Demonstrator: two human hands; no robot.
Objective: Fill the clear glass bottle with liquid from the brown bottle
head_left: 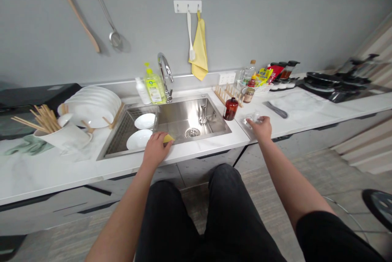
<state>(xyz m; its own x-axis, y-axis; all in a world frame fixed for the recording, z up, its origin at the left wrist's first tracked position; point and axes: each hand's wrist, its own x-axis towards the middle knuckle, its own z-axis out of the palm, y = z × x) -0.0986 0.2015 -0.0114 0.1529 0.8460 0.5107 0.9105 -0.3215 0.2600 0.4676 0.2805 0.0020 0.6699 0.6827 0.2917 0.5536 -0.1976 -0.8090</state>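
Observation:
My left hand [157,147] is closed on a yellow sponge [168,138] at the front edge of the steel sink [219,133]. Left of it, two white bowls [145,121] sit in the sink's rack side. On the counter to the right of the sink, the fingers of my right hand [262,128] close around a small clear, see-through item [251,118]; its exact kind is too blurred to make out. A brown pump-style bottle [230,109] stands just left of that item, apart from my hand.
A chrome faucet [165,72] rises behind the sink beside a green soap bottle [154,87]. White plates [92,105] and a holder of chopsticks [61,135] stand left. A wooden rack [225,94], a seasoning basket [262,87] and a stove [330,86] are right.

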